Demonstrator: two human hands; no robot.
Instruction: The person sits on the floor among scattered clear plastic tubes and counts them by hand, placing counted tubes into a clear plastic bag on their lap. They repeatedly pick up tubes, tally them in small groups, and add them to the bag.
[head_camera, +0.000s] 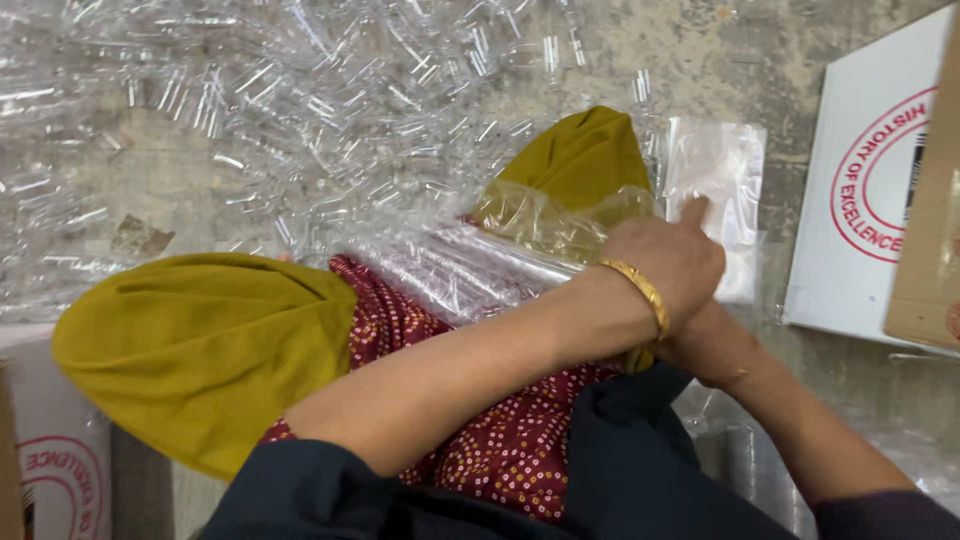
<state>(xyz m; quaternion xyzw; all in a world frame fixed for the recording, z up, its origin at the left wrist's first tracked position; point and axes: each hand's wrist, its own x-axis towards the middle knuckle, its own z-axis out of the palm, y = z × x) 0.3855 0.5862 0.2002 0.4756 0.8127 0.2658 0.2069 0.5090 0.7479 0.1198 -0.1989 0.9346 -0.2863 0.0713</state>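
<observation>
Left hand (668, 262) over right hand (712, 345) — fingers touching clear plastic bag (722, 180), floor.

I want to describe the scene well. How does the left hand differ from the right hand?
The left hand lies on top, reaching across; the right hand sits beneath it, mostly hidden. The left wrist wears a gold bangle; no bangle is visible on the right. The left hand's finger touches the small clear plastic bag. Both are bare and close together.
</observation>
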